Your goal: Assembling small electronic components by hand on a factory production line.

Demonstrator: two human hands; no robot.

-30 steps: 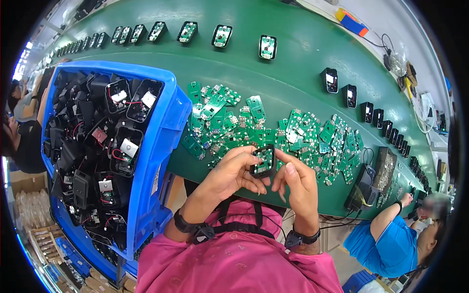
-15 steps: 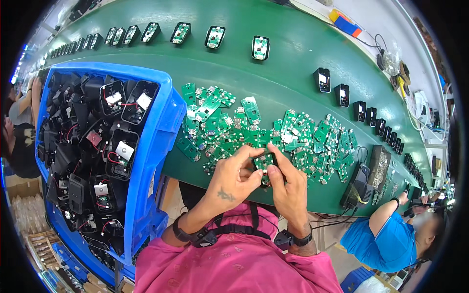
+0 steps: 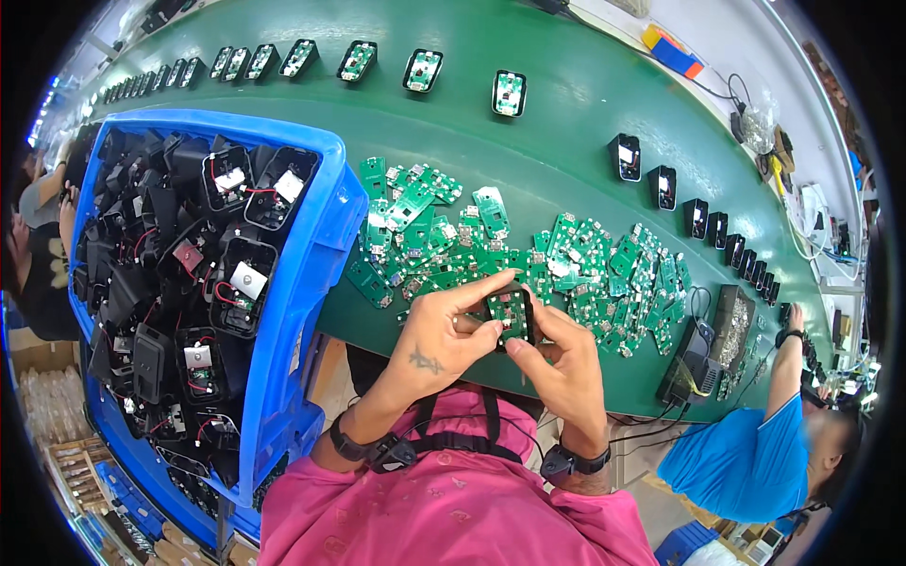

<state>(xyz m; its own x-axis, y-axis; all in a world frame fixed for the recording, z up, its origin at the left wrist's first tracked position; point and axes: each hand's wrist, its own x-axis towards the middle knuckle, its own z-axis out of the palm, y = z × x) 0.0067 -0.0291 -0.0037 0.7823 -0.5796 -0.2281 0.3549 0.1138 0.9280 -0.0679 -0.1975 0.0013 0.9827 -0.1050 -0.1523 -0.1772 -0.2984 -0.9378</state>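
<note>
Between my two hands is a black plastic housing with a green circuit board lying in its open side. My left hand grips the housing's left side, its thumb pressed on the board's lower part and its index finger reaching over the top edge. On the other side, my right hand wraps round the housing with its thumb at the lower edge. Just beyond my fingers a loose pile of green circuit boards spreads over the green table.
At my left stands a blue bin heaped with black housings with wires. Housings with boards line the far left; other black housings run down the right. A black power device sits at right, near a co-worker in a blue shirt.
My right thumb has moved down to the housing's lower edge, and more of the housing and board shows. The co-worker's arm at right now stretches out over the table.
</note>
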